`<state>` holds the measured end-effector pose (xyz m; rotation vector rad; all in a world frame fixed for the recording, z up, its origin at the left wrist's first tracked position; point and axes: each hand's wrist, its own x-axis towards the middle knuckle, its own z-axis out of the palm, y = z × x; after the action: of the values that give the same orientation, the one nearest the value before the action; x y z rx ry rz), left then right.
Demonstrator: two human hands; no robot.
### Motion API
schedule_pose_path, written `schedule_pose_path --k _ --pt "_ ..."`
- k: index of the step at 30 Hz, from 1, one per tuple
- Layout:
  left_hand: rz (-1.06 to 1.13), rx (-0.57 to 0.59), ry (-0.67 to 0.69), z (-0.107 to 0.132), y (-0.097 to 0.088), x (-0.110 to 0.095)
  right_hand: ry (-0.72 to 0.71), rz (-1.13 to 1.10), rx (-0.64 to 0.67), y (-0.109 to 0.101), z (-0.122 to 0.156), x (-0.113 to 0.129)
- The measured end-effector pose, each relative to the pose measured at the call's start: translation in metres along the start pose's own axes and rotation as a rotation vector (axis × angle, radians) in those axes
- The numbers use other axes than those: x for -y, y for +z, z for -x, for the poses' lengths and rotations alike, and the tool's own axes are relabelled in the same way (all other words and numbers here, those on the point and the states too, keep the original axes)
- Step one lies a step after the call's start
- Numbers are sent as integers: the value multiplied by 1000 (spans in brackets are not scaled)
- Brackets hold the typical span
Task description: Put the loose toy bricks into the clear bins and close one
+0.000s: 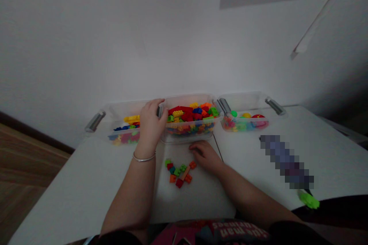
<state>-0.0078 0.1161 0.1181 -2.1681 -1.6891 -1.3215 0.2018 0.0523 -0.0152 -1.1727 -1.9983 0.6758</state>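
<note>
My left hand [153,120], with a silver bangle at its wrist, is at the left end of the middle clear bin [186,123]. Its thumb and fingers are apart, and a dark grey latch shows between them. Whether the fingers touch the rim cannot be made out. That bin is full of toy building bricks [188,115] in red, yellow, green, orange and blue. In front of it, my right hand [206,156] rests on the white table, fingers loosely stretched and nothing seen in them. Just left of the right hand lies a cluster of colourful bricks [180,172].
A left clear bin [115,134], partly behind my left hand, holds bricks. A right clear bin [244,120] holds rounder coloured pieces. On the right of the table [244,153] lie a pixelated long object [286,162] and a bright green piece [309,200]. A wall stands behind the bins.
</note>
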Motion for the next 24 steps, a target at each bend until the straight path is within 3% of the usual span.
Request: schedule_pose_path --k 2,4,7,10,13,18,24 --pt "19 -27 53 12 -8 -8 3 -1 1 1 0 -1" --pt "55 33 116 25 -14 -17 25 -11 -10 2 1 -3" --pt "166 347 277 46 -16 -25 84 -57 -51 3 0 -6" --pt "173 690 440 65 -6 -29 130 -147 -67 3 -1 -10" --pt "81 865 520 82 9 -30 162 -193 -80 3 -1 -12" --pt "74 969 522 98 27 -23 146 -166 -91 4 0 -13" --pt "58 951 511 99 34 -15 136 -137 -87 4 -1 -10"
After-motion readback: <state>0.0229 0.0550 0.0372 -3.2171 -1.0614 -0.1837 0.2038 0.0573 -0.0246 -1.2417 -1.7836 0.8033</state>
